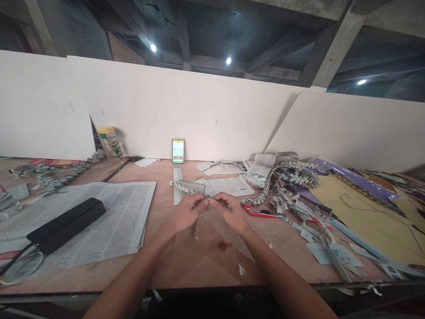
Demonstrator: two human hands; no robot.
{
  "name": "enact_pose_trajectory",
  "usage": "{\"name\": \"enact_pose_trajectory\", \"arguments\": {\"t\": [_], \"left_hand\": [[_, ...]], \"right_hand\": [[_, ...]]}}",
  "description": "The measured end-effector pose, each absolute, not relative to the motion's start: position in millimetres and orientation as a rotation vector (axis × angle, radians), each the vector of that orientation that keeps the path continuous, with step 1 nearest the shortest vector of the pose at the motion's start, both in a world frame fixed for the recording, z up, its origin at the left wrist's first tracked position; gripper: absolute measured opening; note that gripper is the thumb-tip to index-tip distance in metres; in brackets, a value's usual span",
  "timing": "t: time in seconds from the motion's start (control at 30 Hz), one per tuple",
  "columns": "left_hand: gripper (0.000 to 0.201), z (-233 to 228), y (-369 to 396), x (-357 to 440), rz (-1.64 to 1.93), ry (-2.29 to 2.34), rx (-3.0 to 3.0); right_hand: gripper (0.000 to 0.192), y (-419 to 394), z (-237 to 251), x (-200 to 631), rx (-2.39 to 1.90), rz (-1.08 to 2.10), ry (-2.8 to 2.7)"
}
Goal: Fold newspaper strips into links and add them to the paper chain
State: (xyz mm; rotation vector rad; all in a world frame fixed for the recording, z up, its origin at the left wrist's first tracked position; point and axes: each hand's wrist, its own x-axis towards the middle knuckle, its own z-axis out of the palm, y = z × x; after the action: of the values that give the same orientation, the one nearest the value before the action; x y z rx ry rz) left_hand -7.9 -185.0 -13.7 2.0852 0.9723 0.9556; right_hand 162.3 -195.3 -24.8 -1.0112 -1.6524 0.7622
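Observation:
My left hand (190, 211) and my right hand (228, 210) meet over the middle of the table, with thumbs and forefingers pinched close together. Between the fingertips is a small grey paper piece (207, 196), mostly hidden by the fingers. Just beyond my left hand lies a short zigzag chain of folded newsprint (189, 187). A white strip (177, 174) lies under the end of that chain. To the right of my right hand rests a red utility knife (262, 212).
A big heap of folded-paper chain (287, 177) lies at right, beside scissors (328, 250) and a yellow sheet (352, 204). At left, a black power strip (68, 223) sits on newspapers (124, 221). A phone (178, 151) leans against the white partition (149, 110), near a bottle (111, 142).

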Motion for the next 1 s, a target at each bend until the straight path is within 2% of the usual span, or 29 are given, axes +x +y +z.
{"name": "enact_pose_trajectory", "arguments": {"t": [0.13,0.33,1.0], "left_hand": [[0.030,-13.6,-185.7,-8.6,0.922,0.928,2.095],[0.028,-17.6,-184.5,-8.6,0.869,0.844,2.007],[0.042,-32.4,-164.7,-10.0,0.697,0.953,1.796]], "right_hand": [[0.018,-197.4,-22.3,162.8,-1.038,0.753,-1.706],[0.031,-198.3,-22.7,162.8,-1.046,0.984,-1.888],[0.025,-191.3,-36.1,146.5,-1.223,0.884,-1.707]]}}
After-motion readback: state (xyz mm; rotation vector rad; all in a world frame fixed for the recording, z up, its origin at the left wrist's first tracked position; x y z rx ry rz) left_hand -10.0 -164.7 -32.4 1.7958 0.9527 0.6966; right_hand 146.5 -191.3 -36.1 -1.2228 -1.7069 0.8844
